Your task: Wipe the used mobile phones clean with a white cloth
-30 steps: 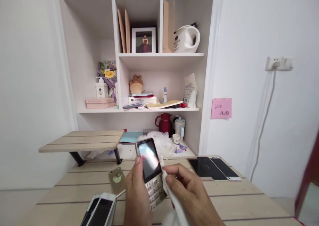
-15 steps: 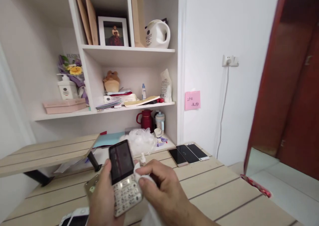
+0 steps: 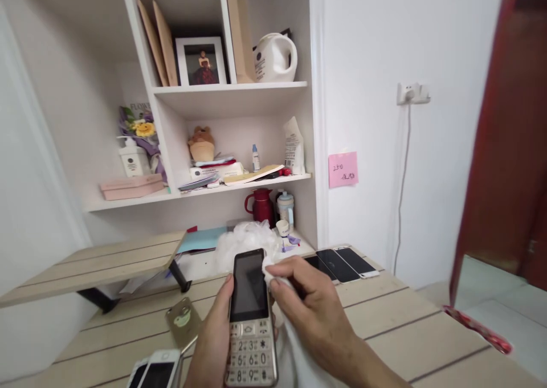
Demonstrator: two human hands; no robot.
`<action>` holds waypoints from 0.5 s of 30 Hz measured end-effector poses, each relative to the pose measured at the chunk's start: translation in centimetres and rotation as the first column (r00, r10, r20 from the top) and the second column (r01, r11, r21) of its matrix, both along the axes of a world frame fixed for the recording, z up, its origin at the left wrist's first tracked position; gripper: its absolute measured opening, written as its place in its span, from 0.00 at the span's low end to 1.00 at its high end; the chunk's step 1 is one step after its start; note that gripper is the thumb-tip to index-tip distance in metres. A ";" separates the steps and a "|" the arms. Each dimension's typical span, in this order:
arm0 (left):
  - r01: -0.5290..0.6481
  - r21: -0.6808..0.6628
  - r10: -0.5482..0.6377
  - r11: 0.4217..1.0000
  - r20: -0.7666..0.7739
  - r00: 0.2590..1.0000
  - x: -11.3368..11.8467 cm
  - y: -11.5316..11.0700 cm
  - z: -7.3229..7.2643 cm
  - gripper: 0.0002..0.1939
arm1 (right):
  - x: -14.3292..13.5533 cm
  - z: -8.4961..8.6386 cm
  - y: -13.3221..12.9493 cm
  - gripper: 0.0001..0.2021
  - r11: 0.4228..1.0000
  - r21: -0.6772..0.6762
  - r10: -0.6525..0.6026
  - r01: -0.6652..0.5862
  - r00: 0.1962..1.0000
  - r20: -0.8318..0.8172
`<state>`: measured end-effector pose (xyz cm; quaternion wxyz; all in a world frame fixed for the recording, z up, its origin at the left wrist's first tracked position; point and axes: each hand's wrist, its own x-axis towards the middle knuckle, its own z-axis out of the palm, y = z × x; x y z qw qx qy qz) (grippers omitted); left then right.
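Left hand [image 3: 211, 337] is wrapped round the lower left side of a keypad phone [image 3: 252, 342], thumb lying along the edge beside the screen. Right hand [image 3: 316, 314] is narrowed to a pinch, thumb and forefinger closed on a bunch of white cloth [image 3: 301, 359], the rest of which hangs down below the fingers. From where I sit, the phone is up off the counter [image 3: 393, 331], tilted with its screen and keys facing my camera, in front of the far edge's middle stretch. I see the cloth's bunched end right at the phone's upper right corner; it looks to be touching, though I can't judge how hard it presses.

I take the step in hand to be wiping the phone's right side. The next move, as I judge it, calls for a firm left hold and a light stroke of the cloth down that side, keeping the fingers clear of the keys.

Around this, I note three dark-screened phones [image 3: 339, 265] side by side near the counter's far right corner, partly behind the right hand. A gold phone [image 3: 183, 322] lies back up towards the left, in front of the raised stand [image 3: 128, 262]; some white phones [image 3: 160, 371] overlap nearer my view's bottom edge.
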<state>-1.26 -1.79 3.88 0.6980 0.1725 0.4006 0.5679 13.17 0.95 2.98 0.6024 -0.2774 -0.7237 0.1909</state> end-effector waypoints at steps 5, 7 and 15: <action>-0.077 0.142 0.070 0.987 0.054 0.996 -2.0 0.5 -0.7 0.16 | -0.6 0.9 -1.7 0.12 0.948 0.149 0.251 -0.282 0.947 0.199; -0.050 0.131 0.044 0.990 0.044 0.998 -2.1 0.4 -0.8 0.16 | -0.3 1.1 -1.3 0.12 0.943 0.145 0.264 -0.298 0.940 0.218; 0.170 -0.050 -0.169 0.984 0.014 0.985 -0.2 -0.4 0.1 0.18 | 1.5 0.4 1.3 0.08 0.993 0.107 -0.044 0.040 0.999 0.032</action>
